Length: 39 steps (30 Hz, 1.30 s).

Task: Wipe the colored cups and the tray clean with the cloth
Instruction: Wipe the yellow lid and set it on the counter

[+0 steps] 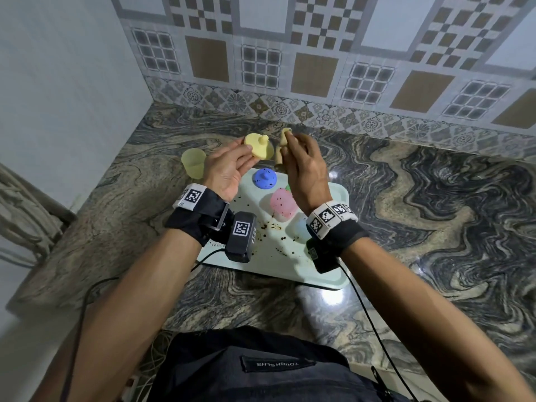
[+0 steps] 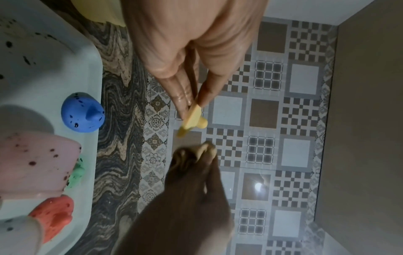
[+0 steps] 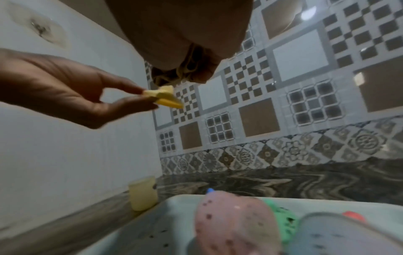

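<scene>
The person holds both hands up over the far edge of the tray [image 1: 324, 268], which lies on the marbled counter [image 1: 435, 198]. The left hand [image 1: 229, 166] pinches the yellow lid [image 1: 259, 146] between thumb and fingertips; in the left wrist view the lid is seen edge-on with its small knob pointing away from the palm. The right hand [image 1: 304, 166] is closed around the cloth [image 1: 282, 146], a beige bundle that sticks out above and below the fingers. The cloth is just beside the lid, at 3 o'clock from it; the views do not show clearly whether they touch.

At 9 o'clock from the left hand the yellow cup [image 1: 193, 162] stands upright on the counter, outside the tray and near its far left corner. On the tray, at 12 o'clock, the blue lid [image 1: 265, 177] lies with its knob up and has dark specks on it. Near the middle the pink cup [image 1: 282, 206] lies on its side, also speckled. Behind it a green piece [image 3: 285, 219] shows partly, and a red piece [image 2: 54, 215] lies further to the right side; the shape of both is hard to tell. A pale cup [image 3: 340, 239] is close to the right wrist and very blurred.

Dark crumbs [image 1: 271, 227] are spread over the floor of the tray, mostly toward 6 o'clock and near the left wrist.
</scene>
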Motion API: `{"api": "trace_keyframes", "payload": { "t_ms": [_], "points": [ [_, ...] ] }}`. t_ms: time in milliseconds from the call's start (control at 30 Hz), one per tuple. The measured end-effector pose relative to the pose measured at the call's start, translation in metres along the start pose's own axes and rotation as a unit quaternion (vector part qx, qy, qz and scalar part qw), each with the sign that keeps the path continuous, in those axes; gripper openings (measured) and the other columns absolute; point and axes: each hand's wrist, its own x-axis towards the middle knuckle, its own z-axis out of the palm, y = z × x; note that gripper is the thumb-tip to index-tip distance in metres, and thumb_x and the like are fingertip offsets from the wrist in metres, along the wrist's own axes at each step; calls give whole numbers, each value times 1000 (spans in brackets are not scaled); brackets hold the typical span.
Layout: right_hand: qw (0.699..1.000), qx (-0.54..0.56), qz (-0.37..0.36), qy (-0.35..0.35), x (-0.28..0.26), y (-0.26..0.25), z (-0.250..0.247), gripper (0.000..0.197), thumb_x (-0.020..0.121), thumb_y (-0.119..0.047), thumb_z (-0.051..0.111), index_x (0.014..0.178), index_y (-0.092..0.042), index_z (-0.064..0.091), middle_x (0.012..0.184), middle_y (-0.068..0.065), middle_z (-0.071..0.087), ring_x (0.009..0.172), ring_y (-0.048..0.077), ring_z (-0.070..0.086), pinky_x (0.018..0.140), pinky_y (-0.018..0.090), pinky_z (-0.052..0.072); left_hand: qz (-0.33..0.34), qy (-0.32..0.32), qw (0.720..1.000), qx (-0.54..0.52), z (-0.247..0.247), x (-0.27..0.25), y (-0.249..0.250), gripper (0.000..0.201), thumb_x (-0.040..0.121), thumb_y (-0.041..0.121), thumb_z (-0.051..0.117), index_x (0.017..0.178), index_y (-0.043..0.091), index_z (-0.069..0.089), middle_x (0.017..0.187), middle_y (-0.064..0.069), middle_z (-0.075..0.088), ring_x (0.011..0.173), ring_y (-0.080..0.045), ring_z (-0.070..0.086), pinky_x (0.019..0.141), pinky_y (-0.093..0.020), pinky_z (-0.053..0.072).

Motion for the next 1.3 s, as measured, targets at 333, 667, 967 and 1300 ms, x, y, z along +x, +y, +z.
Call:
{"api": "trace_keyframes", "payload": {
  "t_ms": [333,667,967,1300],
  "points": [
    [995,30,94,-14,10,-8,-5,30,103,-19,52,121,-5,71,110,11,67,92,18,63,83,18,44,-29,-41,997,61,-14,4,15,37,98,-5,43,135,-2,49,105,-6,65,92,-13,66,76,-20,57],
    [995,86,-14,-49,15,-31,19,37,104,-24,48,130,-3,64,116,15,61,83,25,67,78,41,57,58,-48,980,186,-19,2,14,26,87,-5,63,113,-2,66,94,-10,74,84,-17,72,74,-23,56],
    [995,44,-23,-87,11,-38,27,29,101,-10,55,125,2,66,119,21,61,84,27,67,79,13,48,206,52,900,381,-57,24,21,22,77,18,81,99,17,76,88,3,75,80,-5,71,76,-18,56],
    [994,15,-36,-99,10,-28,33,28,100,-10,56,124,1,67,121,23,61,95,33,67,86,2,35,217,229,853,415,-121,97,24,31,83,17,75,111,5,73,98,-7,71,87,-16,67,72,-13,47]
  ]
}}
